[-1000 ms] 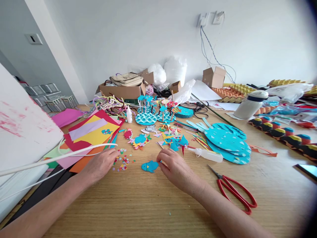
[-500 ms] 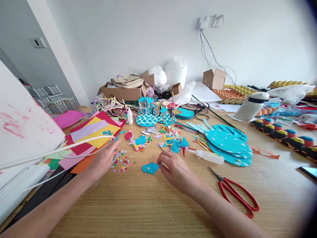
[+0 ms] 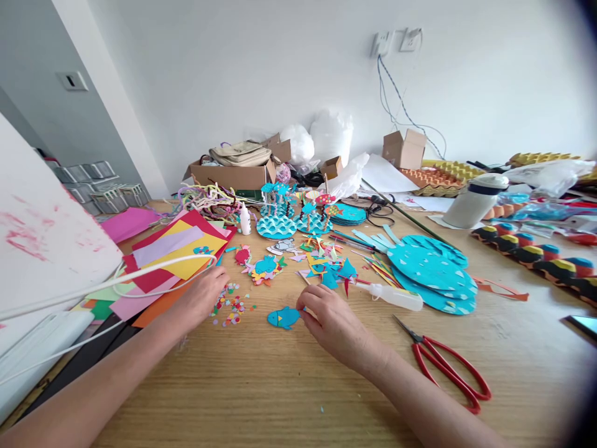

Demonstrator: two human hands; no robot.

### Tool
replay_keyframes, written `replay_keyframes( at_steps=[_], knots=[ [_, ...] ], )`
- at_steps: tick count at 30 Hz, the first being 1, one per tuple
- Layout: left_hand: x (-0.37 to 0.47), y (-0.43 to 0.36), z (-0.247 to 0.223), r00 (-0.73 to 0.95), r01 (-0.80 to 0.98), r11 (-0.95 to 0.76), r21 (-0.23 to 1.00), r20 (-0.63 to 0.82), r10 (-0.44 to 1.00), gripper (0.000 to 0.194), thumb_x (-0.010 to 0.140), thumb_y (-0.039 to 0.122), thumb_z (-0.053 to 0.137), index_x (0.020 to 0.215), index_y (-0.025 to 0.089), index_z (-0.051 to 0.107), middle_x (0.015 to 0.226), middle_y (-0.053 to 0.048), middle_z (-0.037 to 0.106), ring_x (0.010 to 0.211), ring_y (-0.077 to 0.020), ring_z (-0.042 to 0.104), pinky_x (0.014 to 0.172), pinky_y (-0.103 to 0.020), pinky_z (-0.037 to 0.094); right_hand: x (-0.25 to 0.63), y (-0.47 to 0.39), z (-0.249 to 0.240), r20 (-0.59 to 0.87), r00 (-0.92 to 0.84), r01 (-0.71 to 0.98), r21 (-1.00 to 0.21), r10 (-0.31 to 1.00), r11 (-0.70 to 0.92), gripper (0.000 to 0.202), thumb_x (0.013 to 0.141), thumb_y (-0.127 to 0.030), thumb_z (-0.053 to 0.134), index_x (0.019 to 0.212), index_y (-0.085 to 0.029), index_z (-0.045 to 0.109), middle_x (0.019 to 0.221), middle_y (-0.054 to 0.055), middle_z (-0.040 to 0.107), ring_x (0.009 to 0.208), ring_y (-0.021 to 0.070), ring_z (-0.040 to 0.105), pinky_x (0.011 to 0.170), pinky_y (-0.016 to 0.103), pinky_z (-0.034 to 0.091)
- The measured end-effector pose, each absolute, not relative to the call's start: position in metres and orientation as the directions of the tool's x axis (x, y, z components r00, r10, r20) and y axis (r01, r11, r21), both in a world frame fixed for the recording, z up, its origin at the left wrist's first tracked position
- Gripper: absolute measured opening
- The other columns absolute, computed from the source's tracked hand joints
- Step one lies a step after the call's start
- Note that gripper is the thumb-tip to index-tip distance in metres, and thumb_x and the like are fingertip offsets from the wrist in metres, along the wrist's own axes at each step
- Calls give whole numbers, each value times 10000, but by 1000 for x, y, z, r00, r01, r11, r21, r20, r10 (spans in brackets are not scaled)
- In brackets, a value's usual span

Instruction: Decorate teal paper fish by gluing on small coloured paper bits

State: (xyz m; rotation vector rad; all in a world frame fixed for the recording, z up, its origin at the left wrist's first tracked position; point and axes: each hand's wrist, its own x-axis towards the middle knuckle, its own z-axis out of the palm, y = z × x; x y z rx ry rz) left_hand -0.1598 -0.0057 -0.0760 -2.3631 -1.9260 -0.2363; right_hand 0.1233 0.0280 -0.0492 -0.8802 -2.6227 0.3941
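Note:
A blue paper fish (image 3: 282, 318) with a small yellow triangle lies flat on the table in front of me. My right hand (image 3: 329, 320) rests at its tail, thumb and forefinger pinched there. A thin pale stick (image 3: 302, 277) shows just above the knuckles; whether the hand touches it is unclear. My left hand (image 3: 209, 291) is at the left edge of scattered coloured paper dots (image 3: 233, 308), fingers bunched and pointing down; anything between the fingertips is hidden. Behind the dots are a decorated blue paper fish (image 3: 265, 266) and a red paper piece (image 3: 242, 255).
Red-handled scissors (image 3: 450, 370) lie right of my right forearm. A glue bottle (image 3: 398, 297) lies beside blue discs (image 3: 426, 267). Coloured paper sheets (image 3: 177, 242) and a white cable (image 3: 140, 274) are at left. Wavy blue stands (image 3: 276, 226) with paper fish stand farther back.
My left hand has shifted slightly down and right towards the dots, and its fingers have drawn together. The right hand and the paper fish stay almost where they were.

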Motion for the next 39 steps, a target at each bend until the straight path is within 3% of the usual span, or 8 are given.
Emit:
replay_keyframes(
  at_steps=[7, 17, 32, 39],
  knots=[
    [-163, 3, -71, 157, 987, -155, -44, 52, 986, 116, 786, 136, 466, 748, 174, 570, 804, -51, 584, 798, -195, 538, 761, -326, 402, 125, 31, -51, 257, -741, 518, -369, 620, 772, 133, 785, -93, 462, 769, -162, 575, 829, 48, 594, 805, 163, 515, 698, 261, 383],
    [-167, 12, -73, 107, 991, -107, -86, -11, 994, 107, 766, 139, 464, 716, 189, 544, 782, -48, 597, 781, -205, 544, 670, -297, 378, 126, 32, -52, 276, -736, 509, -376, 618, 774, 133, 785, -88, 460, 759, -155, 573, 816, 50, 597, 792, 158, 508, 693, 258, 381],
    [-164, 12, -62, 70, 997, -70, -39, -16, 997, 152, 764, 137, 416, 647, 206, 484, 699, -19, 565, 730, -188, 525, 625, -270, 352, 125, 32, -51, 243, -740, 527, -370, 627, 765, 127, 786, -88, 468, 767, -152, 577, 833, 51, 597, 807, 156, 512, 709, 257, 388],
    [-166, 10, -58, 61, 998, -60, 12, -38, 997, 141, 761, 120, 425, 705, 211, 518, 709, 7, 601, 683, -160, 546, 590, -245, 348, 125, 32, -51, 227, -746, 536, -354, 626, 766, 141, 788, -92, 461, 779, -160, 584, 838, 53, 598, 819, 160, 513, 717, 264, 388]
  ],
)
